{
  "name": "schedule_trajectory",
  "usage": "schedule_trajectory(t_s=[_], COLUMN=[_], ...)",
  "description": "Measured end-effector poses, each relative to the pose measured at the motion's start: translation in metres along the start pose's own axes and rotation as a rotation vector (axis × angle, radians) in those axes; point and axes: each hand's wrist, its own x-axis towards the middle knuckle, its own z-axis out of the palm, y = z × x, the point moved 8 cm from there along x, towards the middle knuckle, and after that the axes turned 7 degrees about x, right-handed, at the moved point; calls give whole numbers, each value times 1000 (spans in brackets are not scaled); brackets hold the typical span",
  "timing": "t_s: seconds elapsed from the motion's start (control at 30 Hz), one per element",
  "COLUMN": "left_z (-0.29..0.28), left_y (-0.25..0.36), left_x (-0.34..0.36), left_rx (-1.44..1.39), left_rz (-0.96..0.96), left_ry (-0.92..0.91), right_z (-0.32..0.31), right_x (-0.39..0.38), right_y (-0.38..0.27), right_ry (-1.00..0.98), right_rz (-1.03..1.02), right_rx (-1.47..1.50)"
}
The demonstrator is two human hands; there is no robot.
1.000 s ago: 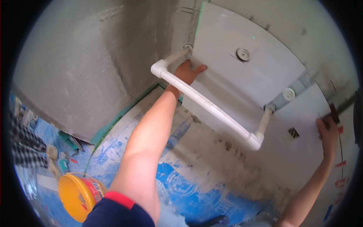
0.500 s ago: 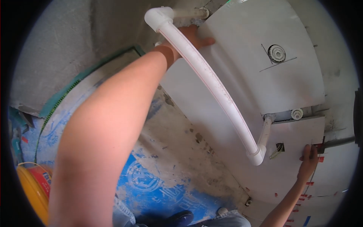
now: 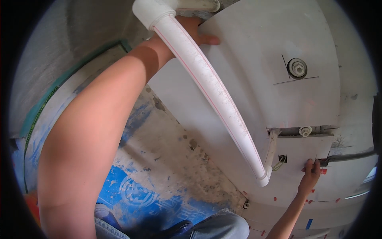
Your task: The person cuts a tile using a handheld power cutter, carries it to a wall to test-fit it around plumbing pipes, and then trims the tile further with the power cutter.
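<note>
A large white wall tile (image 3: 246, 79) stands against the wall, with a round hole, a long slot and a small square opening cut in it. My left hand (image 3: 193, 32) grips its left edge, thumb laid on the face; its fingers are partly hidden behind a thick white plastic pipe (image 3: 211, 85) with red lines. My right hand (image 3: 311, 172) is closed at the tile's lower right edge, fingers bent over the border. Pipe fittings show in the round hole (image 3: 297, 68) and in the slot (image 3: 305, 131). Thin wires (image 3: 279, 163) come out of the square opening.
The pipe arches out in front of the tile, its elbow (image 3: 153, 12) close to me. Red tile spacers (image 3: 323, 171) line the lower joints. Below is a dirty floor with blue sheeting (image 3: 135, 191); a green-edged strip (image 3: 43, 107) curves along the left.
The view has shifted closer, so the pipe looks larger and the yellow bucket at lower left has left the picture. Both hands stay on the tile's edges.
</note>
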Motion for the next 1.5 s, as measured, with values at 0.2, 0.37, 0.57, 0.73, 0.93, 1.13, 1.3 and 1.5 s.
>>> schedule_trajectory(t_s=[0.2, 0.37, 0.57, 0.73, 0.93, 1.13, 1.3, 1.5], left_z=[-5, -12, -8, -2, -1, -2, -6, 7], left_y=[4, 2, -3, -9, -16, -12, -7, -15], left_x=[-1, 1, 8, 10, 13, 13, 9, 11], left_rx=[-31, -49, 22, 31, 34, 70, 51, -94], left_rz=[-10, 46, 7, -42, -62, -41, -77, -25], left_ry=[-54, -16, -36, -69, -70, -63, -86, -98], right_z=[2, 1, 3, 2, 4, 4, 4, 6], right_x=[-1, -3, -5, -4, -7, -7, -10, -12], right_y=[-1, 3, 1, 2, -4, 0, -5, 1], right_ry=[38, 9, 73, 58, 66, 78, 107, 138], right_rz=[22, 4, 33, 24, 18, 27, 13, 14], right_rx=[-17, 1, -28, -20, -41, 13, -9, -40])
